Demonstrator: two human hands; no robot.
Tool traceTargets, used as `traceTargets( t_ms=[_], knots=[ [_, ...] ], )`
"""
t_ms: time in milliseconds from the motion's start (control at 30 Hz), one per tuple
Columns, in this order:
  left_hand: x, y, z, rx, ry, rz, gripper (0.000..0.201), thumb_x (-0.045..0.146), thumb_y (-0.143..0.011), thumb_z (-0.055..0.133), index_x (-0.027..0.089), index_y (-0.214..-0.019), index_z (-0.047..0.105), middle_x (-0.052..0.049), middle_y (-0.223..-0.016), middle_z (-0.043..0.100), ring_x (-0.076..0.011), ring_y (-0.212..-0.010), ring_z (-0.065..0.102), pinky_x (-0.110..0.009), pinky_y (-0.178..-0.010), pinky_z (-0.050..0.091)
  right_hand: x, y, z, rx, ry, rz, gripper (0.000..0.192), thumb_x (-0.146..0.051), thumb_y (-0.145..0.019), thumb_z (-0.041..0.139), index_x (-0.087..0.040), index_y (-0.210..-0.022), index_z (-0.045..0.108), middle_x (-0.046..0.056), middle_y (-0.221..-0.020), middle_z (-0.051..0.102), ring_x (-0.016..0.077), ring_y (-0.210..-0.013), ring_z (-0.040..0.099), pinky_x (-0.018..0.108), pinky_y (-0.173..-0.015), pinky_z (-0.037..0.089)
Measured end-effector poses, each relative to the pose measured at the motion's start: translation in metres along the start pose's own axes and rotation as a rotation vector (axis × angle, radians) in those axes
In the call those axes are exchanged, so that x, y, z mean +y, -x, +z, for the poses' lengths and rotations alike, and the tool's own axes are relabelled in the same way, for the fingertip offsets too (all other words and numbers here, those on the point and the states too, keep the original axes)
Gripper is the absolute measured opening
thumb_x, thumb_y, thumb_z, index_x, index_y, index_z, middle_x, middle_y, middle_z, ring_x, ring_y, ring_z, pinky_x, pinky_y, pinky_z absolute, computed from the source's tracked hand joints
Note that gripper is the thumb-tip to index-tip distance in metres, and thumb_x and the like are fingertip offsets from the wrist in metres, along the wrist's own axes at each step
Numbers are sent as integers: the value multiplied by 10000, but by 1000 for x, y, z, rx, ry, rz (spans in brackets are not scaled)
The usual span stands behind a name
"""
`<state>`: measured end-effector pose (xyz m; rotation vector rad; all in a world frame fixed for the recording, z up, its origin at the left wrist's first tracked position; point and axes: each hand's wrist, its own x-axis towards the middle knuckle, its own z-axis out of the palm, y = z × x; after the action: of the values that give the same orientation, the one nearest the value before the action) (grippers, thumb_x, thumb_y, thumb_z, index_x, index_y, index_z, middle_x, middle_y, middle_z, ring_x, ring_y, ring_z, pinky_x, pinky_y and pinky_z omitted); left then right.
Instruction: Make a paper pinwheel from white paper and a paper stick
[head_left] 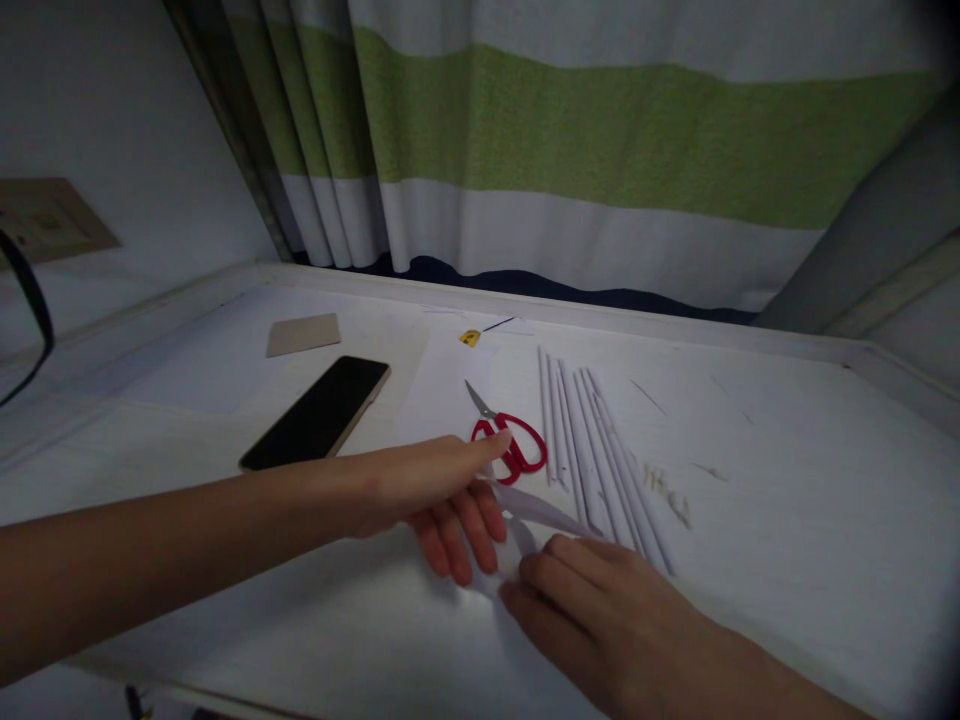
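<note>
Reaching in from the left edge of the view, the left hand (427, 490) lies low over the white counter (787, 520) with its fingers spread and loosely extended, its fingertips resting on a white sheet of paper (525, 520) that is being rolled or folded into a narrow strip; its index finger points toward the handles of the red scissors (510, 440) and just about touches them. From the lower right, the right hand (600, 610) comes in with its fingers curled downward, pressing on the near end of the same paper, so both hands are in contact with the sheet and neither is clenched around it. That paper lies near the front middle of the counter, between the two hands and just in front of the scissors. Immediately to the right of the scissors is a row of thin white rolled paper sticks (592, 450), laid side by side and running away from the person. A black smartphone (319, 412) lies face up to the left, well apart from the hands, with a small tan card (303, 334) beyond it. A small yellow object (470, 338) sits near the far edge, under a green and white striped curtain (600, 150).
</note>
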<state>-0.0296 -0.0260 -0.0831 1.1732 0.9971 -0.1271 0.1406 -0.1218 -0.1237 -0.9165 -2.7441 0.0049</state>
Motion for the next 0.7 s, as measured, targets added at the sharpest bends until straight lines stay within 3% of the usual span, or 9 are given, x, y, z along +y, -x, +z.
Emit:
traceTargets(
  t_ms=[133,333,533,700],
  knots=[
    [-7,0,7,15,132,90,426,442,-846,391,120,-613,543,7,-499,561,-78,-370,482,-193,-374,385,-1,0,1,16,33,-13,223,-117,-885,352,-148,-823,564,31,-730,551,164,-624,464,293,-493,383],
    [-13,4,14,-47,286,189,218,235,-798,489,121,-615,523,45,-515,462,-47,-421,407,-132,-375,380,5,3,2,39,3,95,258,-163,-918,318,-150,-929,575,40,-777,599,164,-666,548,263,-527,463],
    [-20,2,8,-27,183,245,98,228,-743,581,135,-714,577,36,-599,514,-64,-549,499,-104,-396,390,12,8,3,85,-25,144,262,-163,-920,325,-153,-1018,568,58,-866,625,171,-744,577,266,-599,502],
    [-17,-2,5,39,19,262,156,286,-712,626,146,-713,557,70,-485,515,-53,-392,483,-120,-346,358,13,10,2,151,-18,92,271,-170,-924,322,-127,-1015,573,70,-851,640,171,-691,580,275,-532,487]
  ],
)
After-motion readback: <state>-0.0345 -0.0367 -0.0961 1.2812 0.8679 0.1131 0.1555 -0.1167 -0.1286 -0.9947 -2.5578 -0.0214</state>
